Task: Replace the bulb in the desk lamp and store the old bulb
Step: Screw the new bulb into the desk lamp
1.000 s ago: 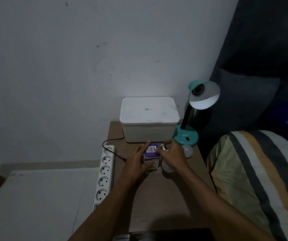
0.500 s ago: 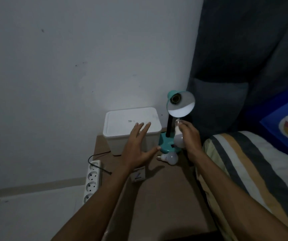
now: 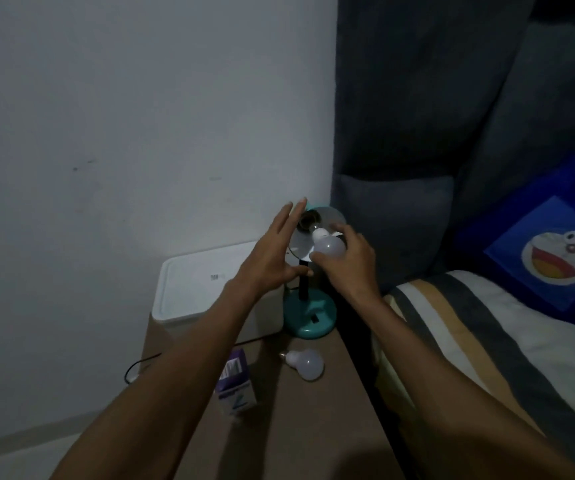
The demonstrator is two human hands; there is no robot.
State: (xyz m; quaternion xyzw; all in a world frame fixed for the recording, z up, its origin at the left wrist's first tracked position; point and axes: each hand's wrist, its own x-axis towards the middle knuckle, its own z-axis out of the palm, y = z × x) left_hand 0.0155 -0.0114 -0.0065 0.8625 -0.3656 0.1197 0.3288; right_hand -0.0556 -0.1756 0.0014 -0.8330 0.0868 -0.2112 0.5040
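Head view catches the right hand [image 3: 346,263] with fingers wrapped round a bulb [image 3: 327,247], its base at the lamp [image 3: 308,318] socket, seemingly not yet screwed home, while the left hand [image 3: 272,256] hovers with fingers spread beside the shade. Another bulb [image 3: 307,364] lies on the worktop [image 3: 300,427] in front of the lamp base, not yet stored, near a purple carton [image 3: 236,386] whose print is too blurred to read.

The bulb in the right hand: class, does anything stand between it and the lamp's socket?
Nothing visible does. The right hand holds the bulb with its base pointing into the lamp shade, right at the socket. The left hand is open beside the shade, not across the opening.
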